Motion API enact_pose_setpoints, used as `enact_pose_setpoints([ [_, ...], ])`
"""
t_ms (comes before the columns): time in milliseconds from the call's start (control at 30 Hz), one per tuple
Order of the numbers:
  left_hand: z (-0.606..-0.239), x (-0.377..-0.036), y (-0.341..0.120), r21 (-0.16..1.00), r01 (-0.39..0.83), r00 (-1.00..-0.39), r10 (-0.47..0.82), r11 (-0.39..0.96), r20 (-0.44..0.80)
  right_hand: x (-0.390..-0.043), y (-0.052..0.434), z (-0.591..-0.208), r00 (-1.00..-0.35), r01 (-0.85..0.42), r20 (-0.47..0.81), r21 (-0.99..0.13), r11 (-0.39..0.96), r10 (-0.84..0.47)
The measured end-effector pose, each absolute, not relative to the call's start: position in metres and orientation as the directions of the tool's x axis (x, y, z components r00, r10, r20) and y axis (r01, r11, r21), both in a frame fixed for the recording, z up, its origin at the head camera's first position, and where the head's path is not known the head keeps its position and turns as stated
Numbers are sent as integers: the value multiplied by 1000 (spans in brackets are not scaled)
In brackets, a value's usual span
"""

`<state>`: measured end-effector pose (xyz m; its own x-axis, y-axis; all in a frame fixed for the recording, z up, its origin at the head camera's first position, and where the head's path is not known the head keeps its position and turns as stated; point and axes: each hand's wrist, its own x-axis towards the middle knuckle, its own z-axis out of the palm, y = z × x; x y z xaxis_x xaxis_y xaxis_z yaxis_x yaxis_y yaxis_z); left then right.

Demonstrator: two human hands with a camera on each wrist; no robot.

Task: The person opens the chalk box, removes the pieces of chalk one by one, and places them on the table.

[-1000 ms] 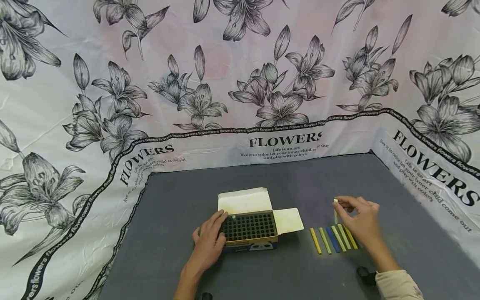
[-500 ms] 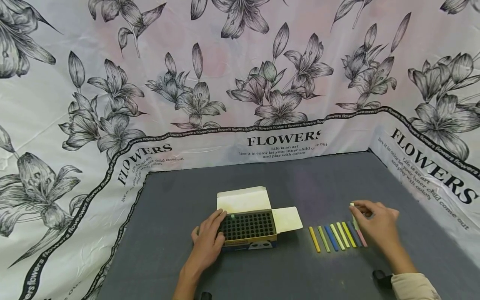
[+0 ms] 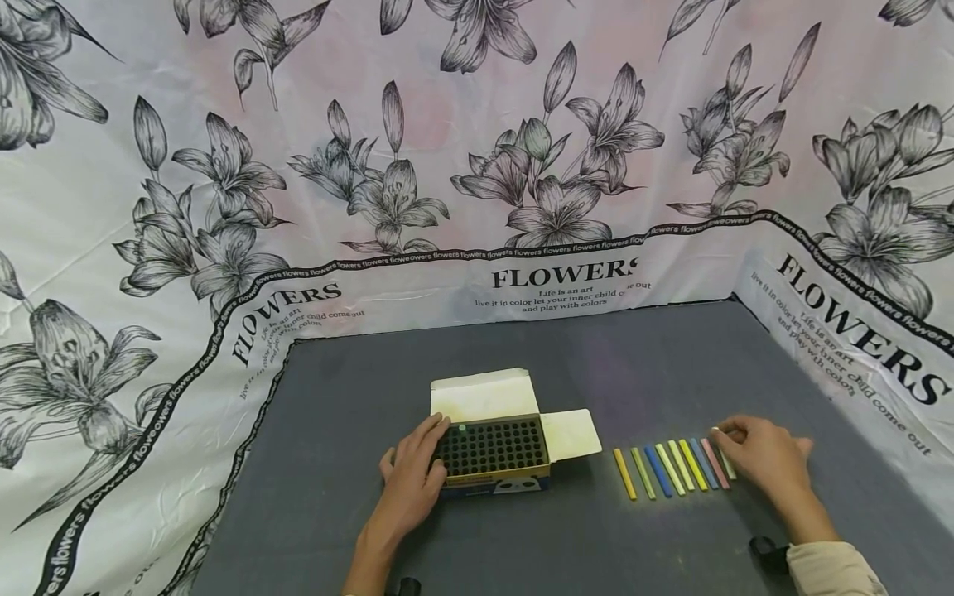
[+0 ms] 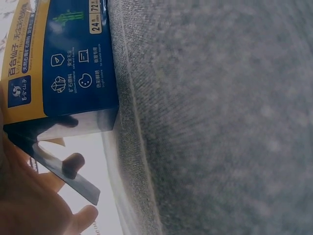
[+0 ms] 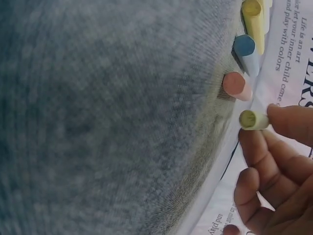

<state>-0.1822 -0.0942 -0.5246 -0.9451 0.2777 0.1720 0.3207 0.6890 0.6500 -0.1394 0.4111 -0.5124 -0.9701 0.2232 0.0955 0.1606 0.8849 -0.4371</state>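
A floral-printed cloth point(image 3: 477, 165) forms the backdrop around a dark grey mat point(image 3: 566, 364). Near the mat's front centre stands an open chalk box point(image 3: 492, 451), its flaps folded back and its black honeycomb insert exposed. The left hand point(image 3: 410, 484) rests against the box's left side, fingers curved round its edge. To the right of the box, a row of coloured chalk sticks point(image 3: 667, 468) lies side by side on the mat. At the row's right end, the right hand point(image 3: 768, 463) pinches a pale yellow-green chalk stick point(image 5: 253, 119) between thumb and fingertips, just beside a pink stick point(image 5: 235, 85).
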Motion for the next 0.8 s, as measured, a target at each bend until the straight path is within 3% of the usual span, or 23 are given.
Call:
enact_pose_setpoints([
  [367, -524, -181, -95, 654, 319, -946, 277, 686, 171, -143, 415, -510, -969, 246, -105, -385, 889, 223],
  [800, -526, -182, -95, 642, 339, -940, 278, 688, 198, -143, 416, -506, -965, 258, -144, -393, 883, 217],
])
